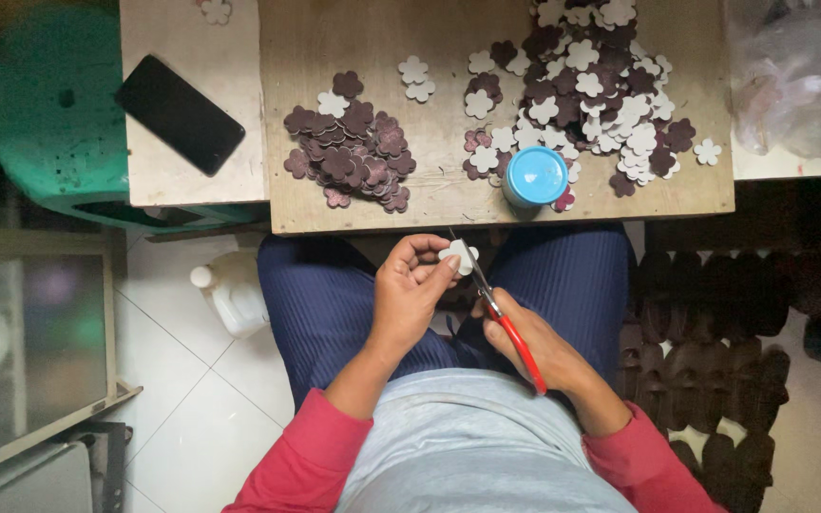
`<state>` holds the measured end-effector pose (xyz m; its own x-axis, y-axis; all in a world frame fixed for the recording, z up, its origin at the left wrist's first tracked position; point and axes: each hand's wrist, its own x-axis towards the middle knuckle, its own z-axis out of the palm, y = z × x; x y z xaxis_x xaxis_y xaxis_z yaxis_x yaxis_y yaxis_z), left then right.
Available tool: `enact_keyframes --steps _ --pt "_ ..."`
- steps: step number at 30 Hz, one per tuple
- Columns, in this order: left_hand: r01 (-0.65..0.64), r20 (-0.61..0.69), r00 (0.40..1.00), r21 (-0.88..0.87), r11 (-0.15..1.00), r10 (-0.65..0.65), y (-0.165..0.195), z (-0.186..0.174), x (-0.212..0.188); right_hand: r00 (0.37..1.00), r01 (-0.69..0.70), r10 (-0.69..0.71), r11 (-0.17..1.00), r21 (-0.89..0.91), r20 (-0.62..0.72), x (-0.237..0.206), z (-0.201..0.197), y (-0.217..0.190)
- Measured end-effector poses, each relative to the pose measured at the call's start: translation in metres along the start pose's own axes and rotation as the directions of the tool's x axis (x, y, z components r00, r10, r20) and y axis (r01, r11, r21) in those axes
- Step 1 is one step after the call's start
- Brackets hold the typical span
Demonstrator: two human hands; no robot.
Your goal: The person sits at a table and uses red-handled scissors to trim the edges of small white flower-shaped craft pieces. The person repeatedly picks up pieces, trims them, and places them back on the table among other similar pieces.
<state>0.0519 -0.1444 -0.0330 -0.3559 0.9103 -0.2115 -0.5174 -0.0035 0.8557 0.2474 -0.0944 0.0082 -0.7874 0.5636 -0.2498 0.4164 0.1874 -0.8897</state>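
Just near of the wooden board (353, 38), the left hand (409, 290) pinches a small white flower-shaped foam cutout (459, 255) over the lap, while the right hand (536, 347) grips red-handled scissors (498, 309). Blades cross the cutout beside fingertips; a slip might nick them.

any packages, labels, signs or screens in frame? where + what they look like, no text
Phone: on the pale side board, upper left; flat black rectangle, screen dark.
Jar: near edge of the wooden board, beside the flower cutouts; round, blue lid.
Plastic bag: upper right; crumpled, clear.
Bottle: on the floor by the person's leg; white plastic.
No signs or labels visible.
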Motion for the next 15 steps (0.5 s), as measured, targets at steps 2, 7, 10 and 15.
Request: enact_keyframes --steps 2,7,10,15 --pt "0.008 0.001 1.0 -0.002 1.0 -0.008 -0.0002 -0.0003 -0.0007 0.995 -0.095 0.095 0.995 0.013 0.013 -0.0005 0.0003 -0.0006" --pt "0.023 0.005 1.0 0.003 1.0 -0.023 -0.0009 0.0004 -0.0012 0.999 -0.035 0.035 0.999 -0.005 -0.005 0.0002 0.0009 0.0005" --pt "0.035 0.016 0.999 -0.011 0.999 -0.035 -0.0013 0.0002 -0.0012 0.998 -0.061 0.061 0.998 -0.006 -0.003 0.0002 0.0011 0.0015" --pt "0.049 0.018 0.999 -0.006 0.999 -0.048 -0.001 0.0004 -0.0005 0.999 -0.047 0.047 0.999 -0.009 -0.008 0.0002 0.0011 0.002"
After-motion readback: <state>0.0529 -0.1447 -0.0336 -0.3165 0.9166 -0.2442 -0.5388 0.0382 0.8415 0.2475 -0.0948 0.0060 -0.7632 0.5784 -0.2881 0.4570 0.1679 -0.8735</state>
